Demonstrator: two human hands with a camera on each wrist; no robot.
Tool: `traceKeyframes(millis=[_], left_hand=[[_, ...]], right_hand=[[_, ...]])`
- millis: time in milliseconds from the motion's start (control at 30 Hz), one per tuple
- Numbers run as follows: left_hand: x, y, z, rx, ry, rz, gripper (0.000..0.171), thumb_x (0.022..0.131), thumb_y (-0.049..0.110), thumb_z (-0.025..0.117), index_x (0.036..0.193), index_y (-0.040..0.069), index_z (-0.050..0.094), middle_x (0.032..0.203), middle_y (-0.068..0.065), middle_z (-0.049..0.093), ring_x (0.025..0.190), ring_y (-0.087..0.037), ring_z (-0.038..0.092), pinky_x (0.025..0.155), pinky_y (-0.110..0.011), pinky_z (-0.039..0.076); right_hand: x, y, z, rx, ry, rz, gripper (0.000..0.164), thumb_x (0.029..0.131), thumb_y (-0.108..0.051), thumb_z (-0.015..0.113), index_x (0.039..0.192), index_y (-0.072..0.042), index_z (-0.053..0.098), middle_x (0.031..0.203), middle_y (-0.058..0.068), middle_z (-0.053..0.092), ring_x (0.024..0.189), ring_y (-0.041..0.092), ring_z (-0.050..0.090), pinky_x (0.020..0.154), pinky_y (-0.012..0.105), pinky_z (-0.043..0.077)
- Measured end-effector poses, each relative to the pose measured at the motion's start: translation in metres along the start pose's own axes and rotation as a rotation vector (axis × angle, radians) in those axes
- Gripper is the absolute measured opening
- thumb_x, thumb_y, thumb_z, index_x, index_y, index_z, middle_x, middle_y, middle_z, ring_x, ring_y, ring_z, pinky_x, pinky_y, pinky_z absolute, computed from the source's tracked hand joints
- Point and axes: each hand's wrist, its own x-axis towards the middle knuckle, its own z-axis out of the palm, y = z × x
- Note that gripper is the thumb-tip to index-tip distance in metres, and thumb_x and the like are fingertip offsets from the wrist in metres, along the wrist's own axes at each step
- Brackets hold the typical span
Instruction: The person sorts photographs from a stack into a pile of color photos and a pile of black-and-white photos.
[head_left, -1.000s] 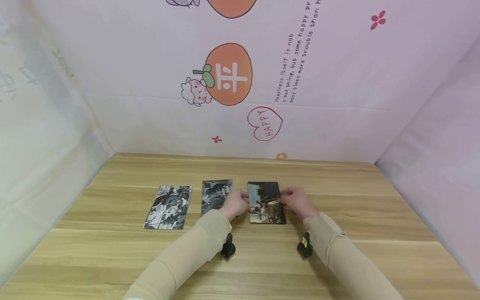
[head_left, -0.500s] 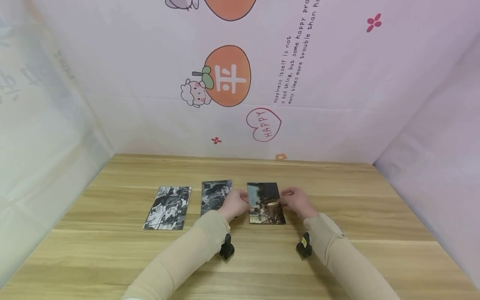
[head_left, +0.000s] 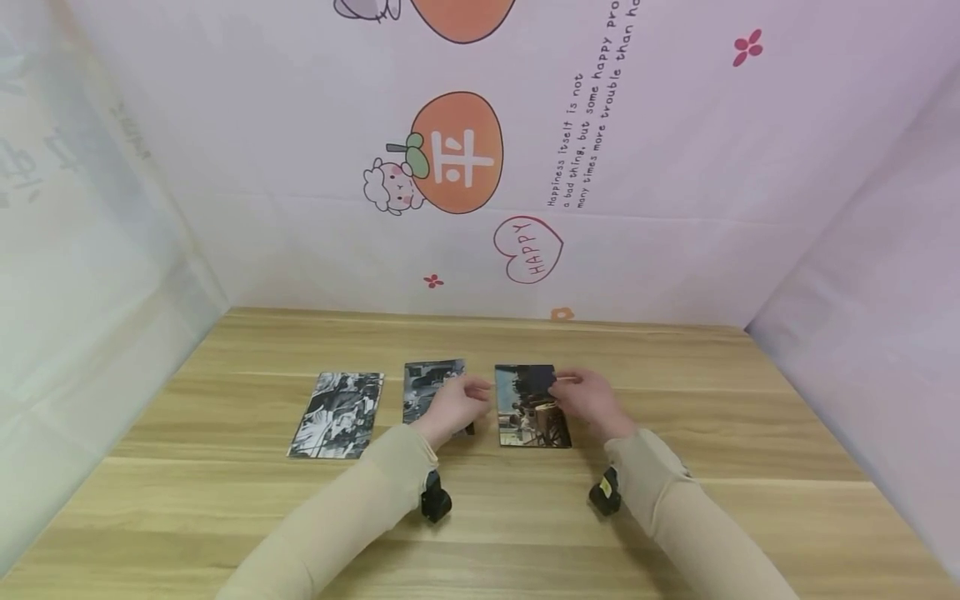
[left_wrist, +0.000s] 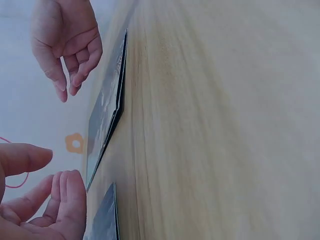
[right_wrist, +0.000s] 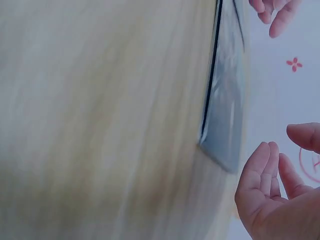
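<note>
In the head view a colour picture card lies flat on the wooden table. My right hand is at its right side, fingertips overlapping the upper right edge, thumb and fingers apart and loosely bent. To its left, my left hand hovers over a black-and-white picture card and hides part of it. Both wrist views show the two hands raised off the table with nothing between the fingers. In the left wrist view the colour card shows a dark, layered edge. A second black-and-white card lies farthest left.
The wooden table runs back to a printed white cloth wall, with cloth sides at left and right. Small black cameras sit at the wrists, close above the table.
My left hand has drawn away left from the colour card's edge. My right hand has lifted slightly and shifted left over its upper right edge. The cards have stayed in place.
</note>
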Motion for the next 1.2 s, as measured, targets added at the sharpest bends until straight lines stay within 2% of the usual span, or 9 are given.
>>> traceKeyframes(millis=[67, 233, 367, 633, 867, 1200], left_hand=[[-0.003, -0.001, -0.005, -0.001, 0.011, 0.009, 0.033, 0.089, 0.007, 0.06, 0.121, 0.002, 0.059, 0.112, -0.014, 0.064, 0.101, -0.027, 0.062, 0.08, -0.034, 0.056], [-0.01, -0.003, -0.018, -0.005, 0.054, 0.035, 0.034, 0.089, 0.006, 0.06, 0.122, 0.0, 0.059, 0.109, -0.012, 0.065, 0.104, -0.027, 0.061, 0.085, -0.037, 0.054], [-0.014, -0.002, -0.029, 0.0, 0.09, 0.041, 0.032, 0.089, 0.007, 0.061, 0.12, 0.0, 0.06, 0.108, -0.012, 0.065, 0.102, -0.026, 0.062, 0.084, -0.037, 0.054], [-0.022, -0.003, -0.047, -0.059, 0.112, 0.007, 0.033, 0.091, 0.006, 0.058, 0.123, -0.002, 0.058, 0.114, -0.018, 0.062, 0.105, -0.027, 0.06, 0.089, -0.039, 0.053], [-0.027, -0.009, -0.063, -0.042, 0.142, -0.028, 0.037, 0.091, 0.008, 0.058, 0.126, -0.002, 0.055, 0.117, -0.018, 0.061, 0.106, -0.029, 0.06, 0.09, -0.039, 0.052], [-0.034, -0.022, -0.08, 0.001, 0.182, -0.051, 0.038, 0.09, 0.007, 0.058, 0.127, -0.004, 0.053, 0.123, -0.022, 0.057, 0.112, -0.034, 0.057, 0.092, -0.04, 0.052]], right_hand=[[-0.002, -0.004, 0.001, 0.0, -0.017, -0.015, 0.044, 0.094, -0.012, 0.052, 0.135, 0.004, 0.045, 0.132, 0.028, 0.049, 0.116, 0.038, 0.055, 0.095, 0.041, 0.051], [-0.004, -0.013, 0.008, 0.12, -0.049, -0.031, 0.045, 0.095, -0.008, 0.05, 0.136, 0.007, 0.041, 0.136, 0.029, 0.043, 0.123, 0.04, 0.048, 0.103, 0.045, 0.044], [-0.002, -0.016, 0.013, 0.168, -0.041, -0.022, 0.045, 0.094, -0.007, 0.051, 0.136, 0.006, 0.042, 0.133, 0.027, 0.045, 0.122, 0.038, 0.049, 0.104, 0.044, 0.044], [-0.001, -0.025, 0.027, 0.189, -0.068, -0.055, 0.045, 0.093, -0.005, 0.052, 0.135, 0.009, 0.042, 0.131, 0.028, 0.048, 0.121, 0.038, 0.051, 0.103, 0.041, 0.045], [-0.004, -0.035, 0.038, 0.218, -0.1, -0.089, 0.044, 0.093, -0.005, 0.051, 0.134, 0.009, 0.044, 0.129, 0.029, 0.049, 0.12, 0.04, 0.051, 0.102, 0.044, 0.045], [-0.006, -0.044, 0.058, 0.234, -0.181, -0.1, 0.044, 0.095, -0.009, 0.049, 0.136, 0.007, 0.041, 0.136, 0.027, 0.043, 0.125, 0.04, 0.046, 0.104, 0.048, 0.043]])
